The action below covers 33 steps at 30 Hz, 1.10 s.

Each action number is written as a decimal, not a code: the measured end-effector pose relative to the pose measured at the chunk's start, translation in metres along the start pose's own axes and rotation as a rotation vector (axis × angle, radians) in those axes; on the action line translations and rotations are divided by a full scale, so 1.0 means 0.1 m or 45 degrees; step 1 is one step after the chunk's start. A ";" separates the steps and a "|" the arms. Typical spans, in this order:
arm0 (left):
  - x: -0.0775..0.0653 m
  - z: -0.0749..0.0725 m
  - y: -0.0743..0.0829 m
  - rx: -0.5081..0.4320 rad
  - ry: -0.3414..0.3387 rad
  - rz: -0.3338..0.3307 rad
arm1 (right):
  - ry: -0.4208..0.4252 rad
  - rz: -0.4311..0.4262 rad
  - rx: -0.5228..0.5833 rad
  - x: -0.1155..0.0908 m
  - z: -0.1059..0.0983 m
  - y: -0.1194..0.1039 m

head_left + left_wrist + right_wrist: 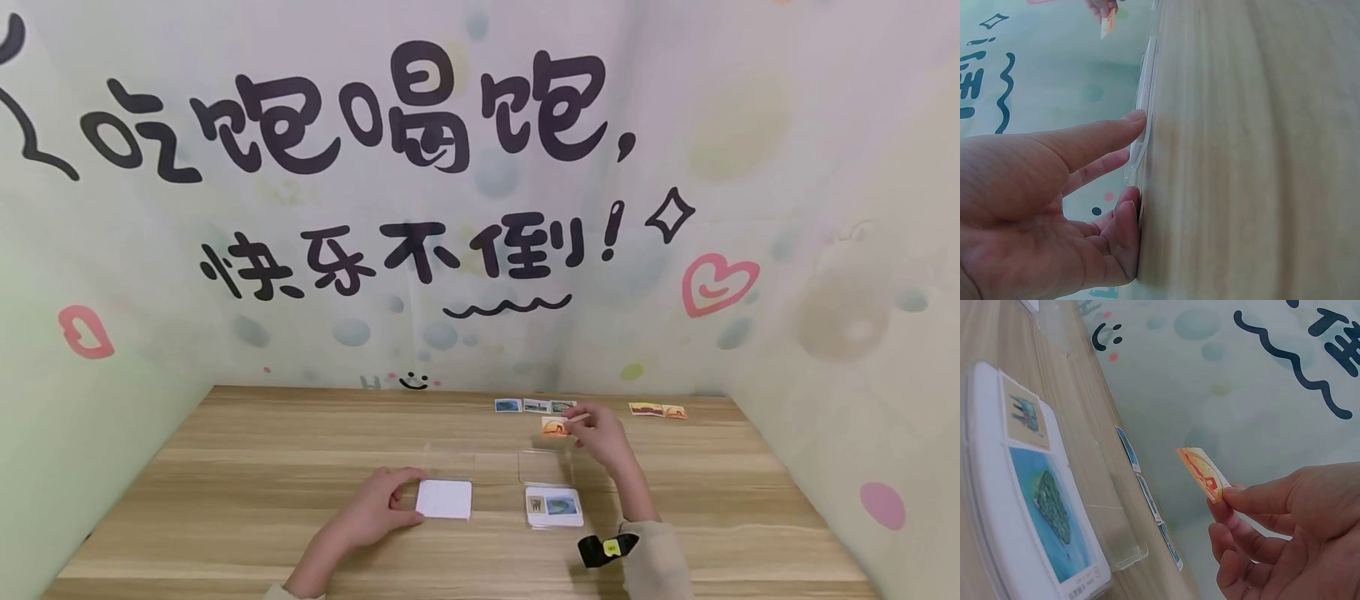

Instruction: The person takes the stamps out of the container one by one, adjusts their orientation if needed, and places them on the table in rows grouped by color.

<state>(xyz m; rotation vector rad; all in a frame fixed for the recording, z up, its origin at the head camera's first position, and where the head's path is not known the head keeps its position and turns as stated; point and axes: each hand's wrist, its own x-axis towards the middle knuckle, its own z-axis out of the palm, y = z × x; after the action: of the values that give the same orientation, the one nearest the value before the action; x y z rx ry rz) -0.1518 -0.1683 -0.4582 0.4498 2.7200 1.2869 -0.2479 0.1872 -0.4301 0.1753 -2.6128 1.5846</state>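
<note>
In the head view, a small orange postage stamp (554, 427) with an arch picture is pinched between thumb and fingers of my right hand (600, 435). The right wrist view has the same stamp (1204, 474) raised above the tabletop. My left hand (380, 506) grips the left edge of an opened clear plastic case (444, 500) with a white insert, thumb at its near corner and a finger by the hinge. To the right lies a second opened case (553, 518); on its white insert sit a tan stamp (1025, 416) and a blue island stamp (1054, 512).
Toward the back of the wooden table (262, 467) lies a row of stamps (507, 406), partly behind my right hand. Two orange-toned stamps (657, 410) rest farther right. A printed wall sheet (337, 350) rises at the table's back edge.
</note>
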 end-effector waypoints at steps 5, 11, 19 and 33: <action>0.00 0.00 0.00 0.018 -0.005 0.008 | -0.001 0.061 -0.013 0.01 -0.02 0.00; 0.00 0.01 -0.01 0.002 -0.002 0.022 | 0.014 0.081 -0.027 0.01 -0.04 0.01; 0.01 0.01 -0.02 -0.030 -0.003 -0.006 | 0.024 0.085 -0.013 0.03 -0.04 0.08; 0.00 0.00 0.00 -0.008 -0.004 0.002 | 0.028 0.116 -0.035 0.01 -0.08 0.06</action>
<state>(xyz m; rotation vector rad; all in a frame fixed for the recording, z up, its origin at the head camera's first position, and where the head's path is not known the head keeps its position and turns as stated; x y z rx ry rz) -0.1517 -0.1679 -0.4582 0.4534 2.7127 1.2941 -0.2499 0.1969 -0.4318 0.0378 -2.6600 1.5673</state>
